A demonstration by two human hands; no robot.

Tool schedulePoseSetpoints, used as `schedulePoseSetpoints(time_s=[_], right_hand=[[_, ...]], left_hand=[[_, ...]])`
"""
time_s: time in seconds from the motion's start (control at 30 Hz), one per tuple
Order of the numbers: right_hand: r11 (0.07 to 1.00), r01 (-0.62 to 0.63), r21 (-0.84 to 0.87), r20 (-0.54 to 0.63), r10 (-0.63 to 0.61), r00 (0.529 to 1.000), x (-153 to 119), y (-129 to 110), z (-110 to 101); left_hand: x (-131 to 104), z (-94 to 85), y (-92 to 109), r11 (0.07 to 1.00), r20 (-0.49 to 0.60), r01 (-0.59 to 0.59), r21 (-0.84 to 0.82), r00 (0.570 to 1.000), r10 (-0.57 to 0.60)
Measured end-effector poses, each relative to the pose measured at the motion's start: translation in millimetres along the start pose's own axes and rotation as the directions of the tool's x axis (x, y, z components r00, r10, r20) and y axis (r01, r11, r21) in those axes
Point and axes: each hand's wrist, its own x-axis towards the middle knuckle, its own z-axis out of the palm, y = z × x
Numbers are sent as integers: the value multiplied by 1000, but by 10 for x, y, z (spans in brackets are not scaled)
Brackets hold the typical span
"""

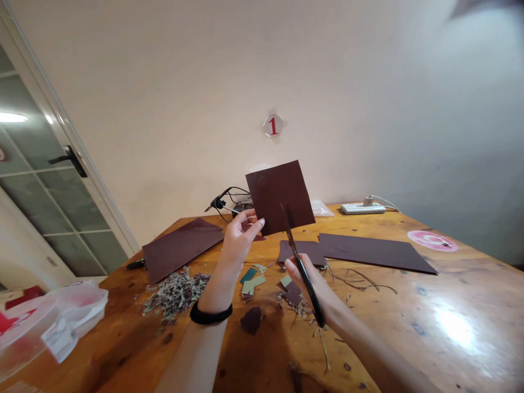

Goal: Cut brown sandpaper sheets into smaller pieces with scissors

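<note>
My left hand (241, 234) pinches the lower left corner of a dark brown square sheet (276, 191), which is held up above the table. In my right hand (309, 275) is a pair of scissors (307, 281) with black handles. Their blades point up and overlap the lower middle of the sheet; whether they touch or cut it I cannot tell. Under my hands lie small green and brown cut pieces (252, 281), a dark brown scrap (251, 319) and thin trimmings (303, 311).
Larger brown sheets lie at left (180, 248) and right (376, 252) on the wooden table (393, 327). A heap of shreds (176, 292) sits left of my forearm. At the back are a power strip (362, 208) and black cables (223, 203); a plastic bag (73, 311) is at far left.
</note>
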Motion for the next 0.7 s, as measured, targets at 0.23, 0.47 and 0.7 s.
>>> schedulePoseSetpoints(time_s=[0.23, 0.47, 0.7], right_hand=[[1000, -15, 6, -29, 15, 999, -12, -13, 5], [999, -11, -37, -14, 11, 1000, -47, -73, 0], [998, -17, -59, -26, 16, 1000, -60, -100, -3]], left_hand=[[-1, 5, 0, 1000, 7, 1, 19, 1000, -1], [-2, 5, -19, 1000, 8, -10, 23, 1000, 10], [-4, -2, -19, 1000, 22, 1, 20, 1000, -1]])
